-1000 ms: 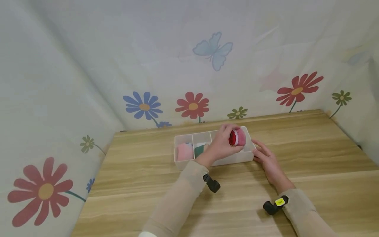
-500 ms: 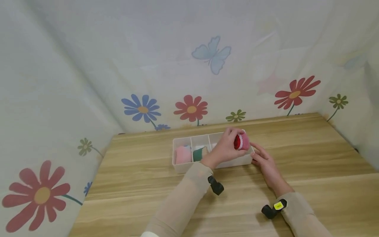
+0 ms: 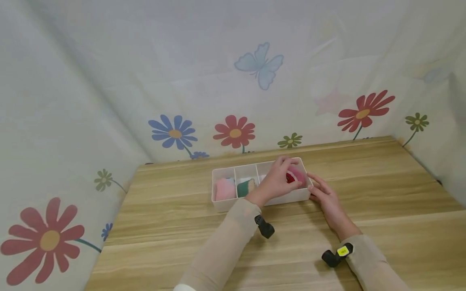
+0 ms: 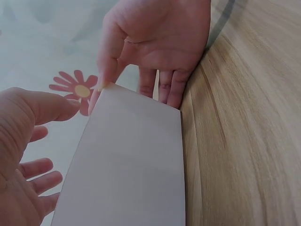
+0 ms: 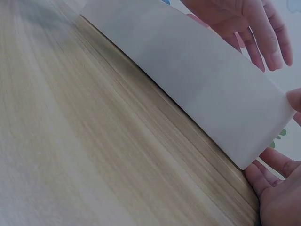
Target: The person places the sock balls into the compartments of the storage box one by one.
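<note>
A rolled pink and red sock (image 3: 297,175) sits low inside the right compartment of a white divided box (image 3: 285,197). Above it is my left hand (image 3: 275,179), its fingers and thumb spread either side of the sock in the head view. The left wrist view shows a gap between that thumb (image 4: 59,106) and the fingers, and the box wall hides the sock. My right hand (image 3: 330,205) braces the box's right end, thumb at the near corner and fairly straight fingers along the end wall.
The leftmost compartment holds a pink bundle (image 3: 225,189); a green and tan bundle (image 3: 246,188) lies in the one beside it. The box rests on a wood-grain table (image 3: 174,226), near a white flowered curtain (image 3: 204,81) along the back.
The sock has gone from above the box's rim down into the right compartment. My left hand moved slightly right and then lowered with it; the right hand stays at the box's end.
</note>
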